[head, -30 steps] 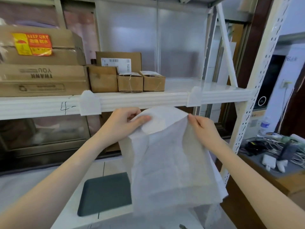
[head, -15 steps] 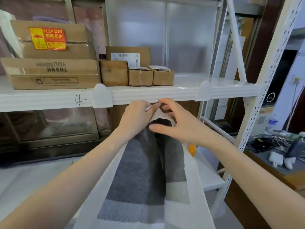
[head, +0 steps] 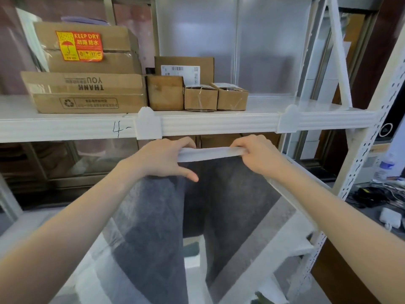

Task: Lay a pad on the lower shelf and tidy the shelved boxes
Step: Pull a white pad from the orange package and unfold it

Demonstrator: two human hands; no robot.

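A thin white translucent pad [head: 210, 153] hangs in front of me, just below the upper shelf's front rail. My left hand [head: 166, 160] grips its top edge on the left and my right hand [head: 254, 155] grips it on the right. The sheet drapes down over the lower shelf [head: 282, 240], and something dark grey shows through it. On the upper shelf [head: 219, 123] stand several cardboard boxes: a flat "THANK YOU" box [head: 85, 93], a "KEEP DRY" box [head: 87, 49] on top of it, a labelled box [head: 184, 66] behind, and three small boxes [head: 200, 97] in front.
White perforated uprights [head: 361, 163] frame the rack on the right. Beyond them a desk holds cables, chargers [head: 392, 216] and a bottle [head: 383, 170]. Brown boxes [head: 219, 140] sit at the back under the upper shelf. A glass-fronted cabinet [head: 65, 163] is at the left.
My hands were apart, met at the pad's top, then moved apart again, stretching the top edge taut. The view moved closer to the rack.
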